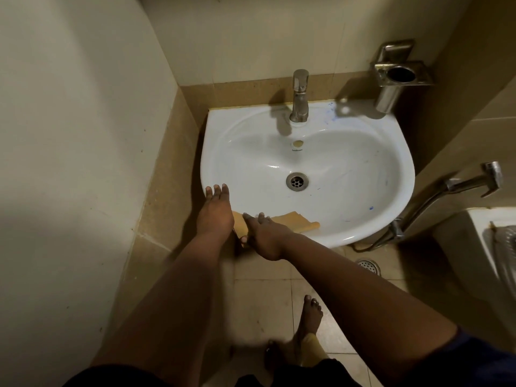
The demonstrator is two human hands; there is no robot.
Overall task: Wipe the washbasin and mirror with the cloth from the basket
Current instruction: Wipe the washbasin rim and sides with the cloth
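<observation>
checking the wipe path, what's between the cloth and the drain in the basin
Nothing: in the head view, only bare white bowl lies between the cloth on the washbasin's front rim and the drain.

Bathroom: washbasin (307, 169), tap (299, 96), tiles.

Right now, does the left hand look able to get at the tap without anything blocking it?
Probably yes. The left hand rests open on the washbasin's near-left rim, and only bare bowl lies between it and the tap. The orange cloth under the right hand sits off that path.

Cloth (290, 221) on washbasin (363, 152) front rim
</observation>
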